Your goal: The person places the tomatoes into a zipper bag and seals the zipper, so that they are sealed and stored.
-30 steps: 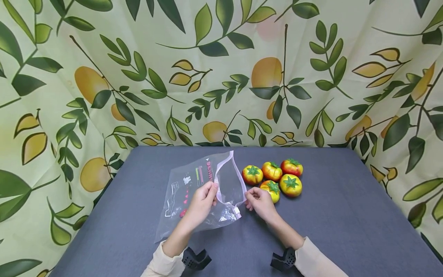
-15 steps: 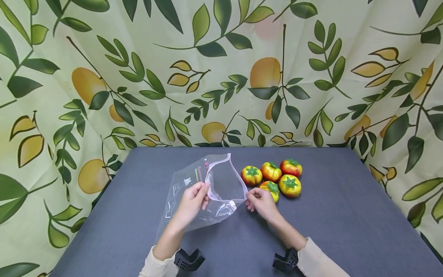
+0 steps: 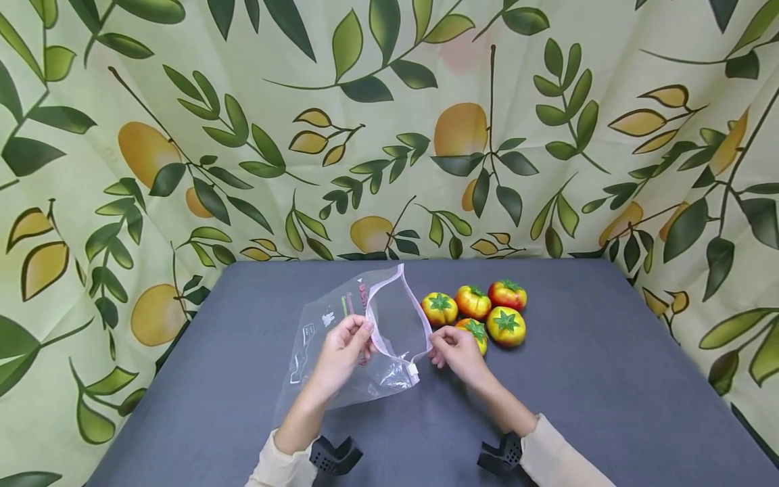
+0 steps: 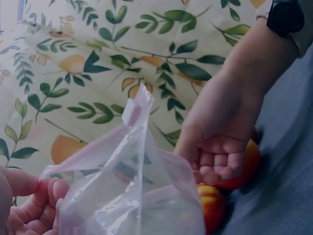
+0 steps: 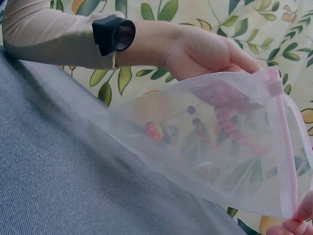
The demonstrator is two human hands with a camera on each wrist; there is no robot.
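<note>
A clear slider zip bag (image 3: pixel 328 338) with a pink-edged mouth is held up over the table, its mouth spread wide. My left hand (image 3: pixel 345 348) pinches the left edge of the mouth between thumb and fingers. On the opposite edge, my right hand (image 3: pixel 459 355) pinches the pink strip. The white slider (image 3: pixel 413 370) sits at the near corner of the mouth. Just past the right hand lie several red-and-yellow tomatoes (image 3: pixel 506 327) with green star-shaped tops, one partly hidden by that hand. In the left wrist view the bag's pink rim (image 4: pixel 178 169) runs between both hands.
The dark grey table (image 3: pixel 578 392) reaches back to a leaf-and-fruit patterned curtain (image 3: pixel 389 169). Black wrist cameras (image 3: pixel 500 454) are strapped at both sleeves.
The left hand has moved left with its side of the rim, widening the bag's mouth. My right hand has stayed nearly in place. The tomatoes have not moved on the table.
</note>
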